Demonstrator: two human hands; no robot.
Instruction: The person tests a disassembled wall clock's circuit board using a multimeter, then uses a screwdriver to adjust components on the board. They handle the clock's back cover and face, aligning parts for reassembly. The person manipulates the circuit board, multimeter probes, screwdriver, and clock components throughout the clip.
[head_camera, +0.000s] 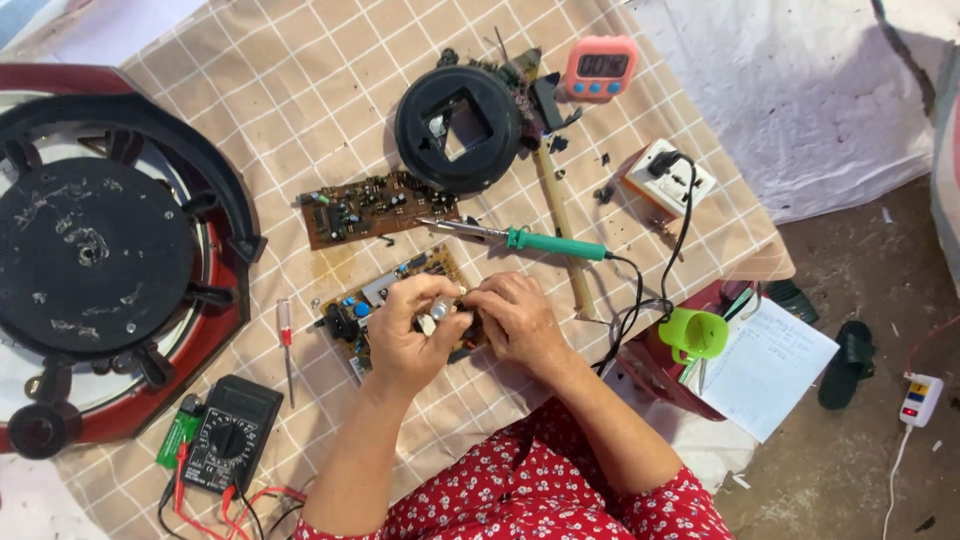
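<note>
multimeter (228, 436) lies left of and below the circuit board (362, 310) | left hand (408, 335) is closed on a small silver part (440, 311) over the board | right hand (515, 318) pinches the same part | soldering iron (540, 242) rests above and right

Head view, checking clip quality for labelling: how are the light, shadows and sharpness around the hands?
Head view: soft, even daylight, faint shadows; no strong glare; left hand and right hand fairly sharp, though the small part between them is too tiny to identify; circuit board beneath reads clearly.
</note>
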